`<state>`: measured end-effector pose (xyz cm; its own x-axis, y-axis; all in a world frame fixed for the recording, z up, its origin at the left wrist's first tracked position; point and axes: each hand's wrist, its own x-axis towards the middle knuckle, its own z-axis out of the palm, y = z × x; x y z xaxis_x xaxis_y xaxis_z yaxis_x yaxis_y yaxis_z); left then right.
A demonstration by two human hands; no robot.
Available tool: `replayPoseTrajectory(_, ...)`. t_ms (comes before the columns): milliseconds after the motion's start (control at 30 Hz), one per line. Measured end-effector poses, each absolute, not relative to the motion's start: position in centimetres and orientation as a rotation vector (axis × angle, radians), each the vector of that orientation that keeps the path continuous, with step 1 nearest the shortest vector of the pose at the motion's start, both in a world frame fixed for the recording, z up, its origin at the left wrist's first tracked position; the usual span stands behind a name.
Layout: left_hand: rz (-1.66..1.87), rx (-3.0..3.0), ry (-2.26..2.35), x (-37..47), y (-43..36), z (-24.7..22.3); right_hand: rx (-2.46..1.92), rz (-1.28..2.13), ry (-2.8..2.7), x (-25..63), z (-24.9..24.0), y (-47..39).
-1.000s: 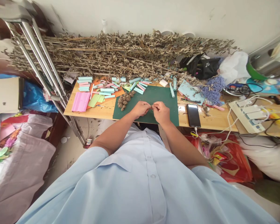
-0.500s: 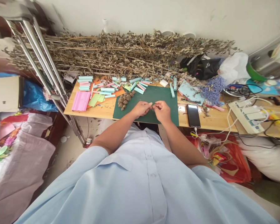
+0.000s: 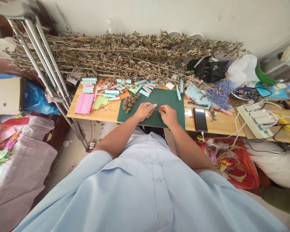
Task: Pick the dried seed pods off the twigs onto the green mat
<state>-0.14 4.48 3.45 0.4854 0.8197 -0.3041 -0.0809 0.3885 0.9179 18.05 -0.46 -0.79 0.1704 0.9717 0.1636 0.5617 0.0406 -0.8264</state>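
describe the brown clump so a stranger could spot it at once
On the wooden table, find the dark green mat. Near its left edge, beside the left hand, sits the brown clump, knobbly and rounded, unlike the smooth coloured rolls nearby.

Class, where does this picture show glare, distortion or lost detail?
Head view: highlights line the metal poles; head view: distortion swells the shirt toward the lower corners; head view: anything the left hand or right hand pinches is too small to tell.

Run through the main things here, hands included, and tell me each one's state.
Left hand: curled, contents hidden
Right hand: pinched, contents unclear
Brown balls: clustered
Mat: lying flat
Phone: cable attached, screen dark
Paper rolls: rolled up, scattered
Stalks: dried, heaped
Power strip: plugs inserted
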Motion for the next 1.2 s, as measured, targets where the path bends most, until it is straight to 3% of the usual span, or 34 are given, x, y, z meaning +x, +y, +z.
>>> replayPoseTrajectory(1200, 0.744, 1.033, 0.982, 0.2, 3.9, 3.3, -1.709, 0.661, -1.343, 17.5, 0.2, -0.5)
